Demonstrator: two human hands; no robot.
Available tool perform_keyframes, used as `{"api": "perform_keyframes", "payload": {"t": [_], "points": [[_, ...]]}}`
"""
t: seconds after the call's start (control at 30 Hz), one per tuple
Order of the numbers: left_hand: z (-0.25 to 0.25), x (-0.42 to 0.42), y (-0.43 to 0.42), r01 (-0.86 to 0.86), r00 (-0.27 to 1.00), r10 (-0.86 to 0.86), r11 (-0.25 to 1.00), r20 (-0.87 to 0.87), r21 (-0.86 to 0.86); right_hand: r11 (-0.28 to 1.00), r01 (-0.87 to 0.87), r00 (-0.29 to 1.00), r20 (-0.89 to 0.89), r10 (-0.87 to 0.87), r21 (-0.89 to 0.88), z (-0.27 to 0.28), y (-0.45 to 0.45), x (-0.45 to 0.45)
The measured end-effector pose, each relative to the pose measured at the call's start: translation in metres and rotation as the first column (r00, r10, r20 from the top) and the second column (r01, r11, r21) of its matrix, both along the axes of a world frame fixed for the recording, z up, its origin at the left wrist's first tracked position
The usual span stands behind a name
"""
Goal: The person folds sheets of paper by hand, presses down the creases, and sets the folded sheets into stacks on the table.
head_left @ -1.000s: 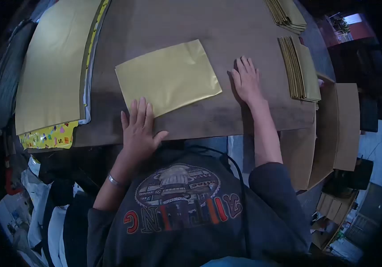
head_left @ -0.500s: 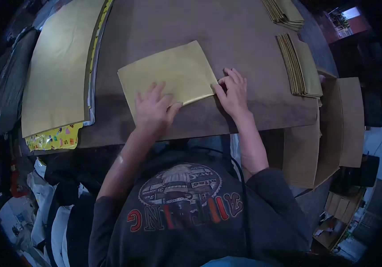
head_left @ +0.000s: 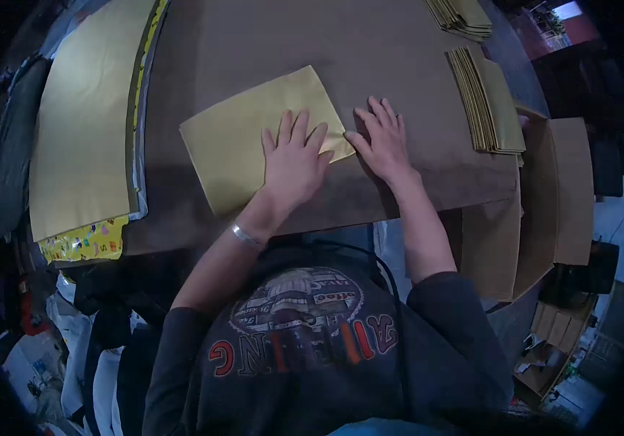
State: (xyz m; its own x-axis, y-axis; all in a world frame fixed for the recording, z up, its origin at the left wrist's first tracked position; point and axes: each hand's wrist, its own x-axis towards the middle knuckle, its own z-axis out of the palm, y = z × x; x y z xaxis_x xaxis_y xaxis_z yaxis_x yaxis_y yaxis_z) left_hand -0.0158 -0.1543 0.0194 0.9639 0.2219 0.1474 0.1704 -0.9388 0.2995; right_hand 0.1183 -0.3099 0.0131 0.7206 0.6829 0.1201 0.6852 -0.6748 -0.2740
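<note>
Gold-coloured paper, one folded piece (head_left: 228, 149), lies at the frame's centre beneath our left hand (head_left: 295, 163), flat with fingers spread; our right hand (head_left: 388, 145), also spread, sets its thumb at the piece's right edge. Around it we have worktop (head_left: 275, 36) running to the frame's top, its front edge just below the piece, two folded bundles (head_left: 499, 105) at upper right and one large gold sheet (head_left: 86, 131) at upper left.

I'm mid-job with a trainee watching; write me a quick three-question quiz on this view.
1. True or false: the left hand lies on the smaller gold sheet.
2. The yellow patterned wrapping shows:
A) under the right sleeve
B) beneath the large gold sheet
C) around the left wrist
3. Fill in: the open cardboard box stands at the person's ____ side of the table.

Key: 1 true; 2 B; 3 right.
</note>
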Motion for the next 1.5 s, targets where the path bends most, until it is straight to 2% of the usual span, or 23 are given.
{"api": "perform_keyframes", "payload": {"t": [0.1,0.2,0.23,0.3,0.43,0.53,0.57,0.73,0.77,0.83,0.87,0.93,1.0,1.03,1.1,1.23,1.3,1.43,1.5], "points": [[0.003,0.012,-0.012,-0.054,0.998,0.054,0.999,-0.011,0.004,0.999,-0.011,1.0,0.024,0.01,0.043,0.0,-0.001,0.0],[-0.002,0.017,-0.014,-0.056,0.998,0.056,0.998,0.017,0.025,0.969,-0.028,0.998,-0.055,0.043,0.247,-0.008,-0.007,0.005],[-0.002,0.017,-0.014,-0.057,0.998,0.057,0.998,0.019,0.032,0.969,-0.03,0.997,-0.055,0.045,0.246,-0.01,-0.008,0.004],[-0.002,0.017,-0.014,-0.058,0.998,0.057,0.998,0.027,0.027,0.993,-0.033,0.998,0.048,0.028,0.111,-0.006,-0.009,-0.006],[-0.002,0.011,-0.01,-0.042,0.998,0.041,0.999,0.047,0.025,1.0,-0.023,1.0,0.01,0.023,-0.002,0.002,-0.004,-0.013],[0.003,-0.01,0.0,-0.057,0.998,0.057,0.998,-0.016,0.004,0.999,-0.034,0.999,0.037,0.035,-0.009,-0.001,-0.006,-0.011],[0.001,-0.017,0.005,-0.079,0.996,0.081,0.995,-0.036,0.066,0.999,-0.032,0.999,0.031,0.032,-0.007,-0.002,-0.006,-0.01],[0.007,-0.082,0.042,-0.182,0.976,0.195,0.976,-0.102,0.119,1.0,-0.009,0.999,0.041,0.01,-0.004,0.001,-0.005,-0.012],[0.013,-0.09,0.045,-0.236,0.943,0.26,0.963,-0.209,0.132,1.0,-0.006,0.999,0.048,0.006,0.004,0.001,-0.002,-0.015],[0.007,-0.103,0.052,-0.234,0.952,0.257,0.962,-0.167,0.142,0.998,-0.006,0.986,0.164,-0.005,0.068,0.002,0.009,-0.025],[0.002,-0.107,0.053,-0.235,0.958,0.254,0.961,-0.135,0.143,0.997,-0.044,0.982,0.184,0.032,0.067,0.007,0.02,-0.036],[0.001,-0.105,0.054,-0.243,0.951,0.264,0.96,-0.16,0.141,0.937,-0.249,0.968,0.085,0.235,0.246,0.004,0.05,-0.064],[0.005,-0.104,0.053,-0.254,0.936,0.273,0.961,-0.223,0.108,0.907,-0.403,0.913,-0.011,0.407,0.124,0.006,0.074,-0.094],[0.004,-0.104,0.054,-0.245,0.94,0.263,0.963,-0.218,0.108,0.899,-0.434,0.901,0.031,0.433,0.062,-0.003,0.075,-0.097],[-0.003,-0.11,0.056,-0.235,0.955,0.254,0.964,-0.156,0.127,0.944,-0.329,0.944,0.013,0.329,0.032,0.0,0.068,-0.083],[0.001,-0.122,0.057,-0.252,0.952,0.262,0.964,-0.158,0.079,0.987,-0.141,0.99,0.014,0.143,-0.082,-0.001,0.023,-0.044],[-0.003,-0.133,0.06,-0.258,0.95,0.278,0.956,-0.143,0.139,0.992,-0.031,1.0,-0.001,0.031,-0.119,0.0,0.006,-0.027],[-0.009,-0.151,0.069,-0.288,0.95,0.298,0.952,-0.098,0.1,0.982,-0.018,1.0,-0.008,0.017,-0.186,0.004,-0.002,-0.018],[-0.01,-0.162,0.074,-0.326,0.929,0.338,0.94,-0.15,0.102,0.987,-0.025,0.999,-0.029,0.021,-0.158,0.01,-0.003,-0.02]]}}
